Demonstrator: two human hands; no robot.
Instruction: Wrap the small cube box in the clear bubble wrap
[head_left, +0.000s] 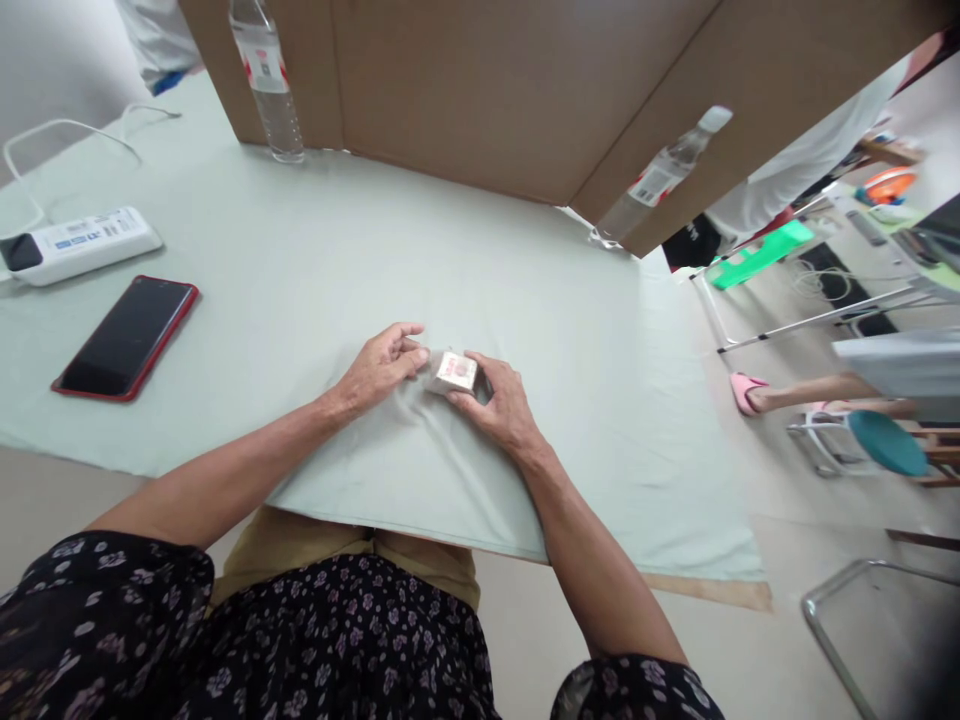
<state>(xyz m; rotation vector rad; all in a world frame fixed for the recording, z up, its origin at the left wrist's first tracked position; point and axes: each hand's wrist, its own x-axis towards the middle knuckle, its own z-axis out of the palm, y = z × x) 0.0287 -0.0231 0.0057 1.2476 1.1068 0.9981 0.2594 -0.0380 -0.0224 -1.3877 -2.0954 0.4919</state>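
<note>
One small pale box [454, 372] with a reddish printed face lies at the centre of the light green table cloth [315, 260]. The right hand [501, 402] grasps it from 4 o'clock; the left hand [384, 362], loosely curled, touches its edge from 9 o'clock. Two clear water bottles [268, 82] stand at 12 and 1 o'clock, one red-cased phone [127, 337] and one white power strip [81, 243] at 9 o'clock.

Desk [315, 260] covered in matt pale-green cloth, lightly creased. Small box [454, 372] glossy, looks like printed card. Left of it, phone [127, 337] glossy black glass, red rim. Bottles [266, 75] clear plastic. Panels [487, 90] smooth brown wood.
</note>
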